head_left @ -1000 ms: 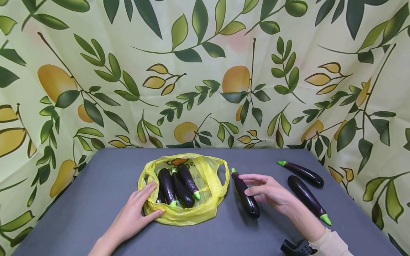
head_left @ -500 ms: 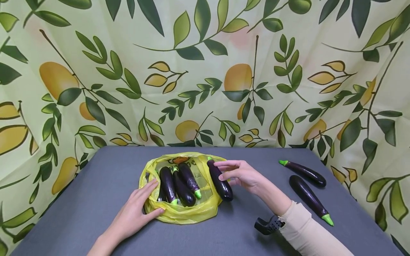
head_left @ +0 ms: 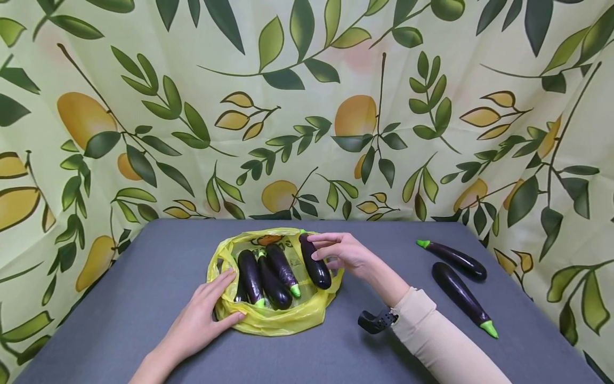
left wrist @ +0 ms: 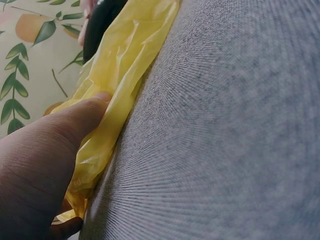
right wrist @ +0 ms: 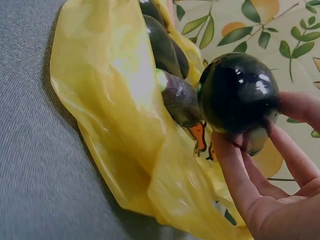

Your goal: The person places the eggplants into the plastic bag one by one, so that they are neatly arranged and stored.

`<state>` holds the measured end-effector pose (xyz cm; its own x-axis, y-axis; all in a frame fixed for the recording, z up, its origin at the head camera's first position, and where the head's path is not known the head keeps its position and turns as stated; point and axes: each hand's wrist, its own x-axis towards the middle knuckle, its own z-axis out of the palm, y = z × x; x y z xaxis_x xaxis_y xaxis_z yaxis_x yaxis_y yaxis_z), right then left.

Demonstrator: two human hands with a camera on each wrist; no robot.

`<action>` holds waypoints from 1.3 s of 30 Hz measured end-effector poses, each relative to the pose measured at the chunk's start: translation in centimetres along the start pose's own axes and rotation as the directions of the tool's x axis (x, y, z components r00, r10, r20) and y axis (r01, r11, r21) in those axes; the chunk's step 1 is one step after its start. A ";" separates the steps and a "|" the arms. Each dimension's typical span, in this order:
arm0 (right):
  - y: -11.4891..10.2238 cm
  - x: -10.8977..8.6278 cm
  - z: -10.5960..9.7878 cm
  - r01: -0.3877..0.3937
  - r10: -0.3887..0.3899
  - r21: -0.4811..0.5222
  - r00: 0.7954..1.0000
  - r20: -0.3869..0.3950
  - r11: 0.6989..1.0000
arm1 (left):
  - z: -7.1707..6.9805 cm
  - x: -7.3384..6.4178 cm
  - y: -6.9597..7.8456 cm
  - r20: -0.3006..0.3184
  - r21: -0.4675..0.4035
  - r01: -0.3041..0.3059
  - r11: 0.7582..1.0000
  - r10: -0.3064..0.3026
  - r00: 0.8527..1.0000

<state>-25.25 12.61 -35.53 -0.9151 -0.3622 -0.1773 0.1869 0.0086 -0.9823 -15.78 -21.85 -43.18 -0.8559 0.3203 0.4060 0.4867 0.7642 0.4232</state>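
A yellow plastic bag (head_left: 288, 322) lies with its mouth open on the grey table, several dark eggplants (head_left: 250, 272) inside it. My left hand (head_left: 203, 314) holds the bag's near-left rim, its thumb against the plastic in the left wrist view. With thumb and fingers, my right hand (head_left: 347, 253) grips another eggplant (head_left: 315, 264) over the right part of the bag's mouth. Its rounded end (right wrist: 240, 92) faces the right wrist camera, near a bagged eggplant (right wrist: 180, 100). The held eggplant's green stem points away, toward the bag's far rim.
Two more eggplants lie at the right of the table, one farther back (head_left: 455, 258) and one nearer (head_left: 462, 296). A leaf-and-fruit patterned cloth (head_left: 307, 133) hangs behind and beside the grey table (head_left: 144, 277). A black wrist strap (head_left: 376, 321) sits below the right sleeve.
My right hand has carried its eggplant leftward from beside the bag to over its mouth. The left hand stays at the bag's rim, and the two eggplants at right lie as before.
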 end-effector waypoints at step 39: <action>4.8 2.0 2.1 0.057 -0.064 -0.153 0.997 -0.043 0.987 | 0.1 0.0 -0.1 -0.014 0.004 -0.011 1.000 0.011 1.000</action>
<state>-25.43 10.00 -40.43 -0.9395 -0.3220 -0.1167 0.0781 0.1304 -0.9884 -15.86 -21.89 -43.36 -0.8481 0.3210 0.4215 0.4953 0.7627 0.4159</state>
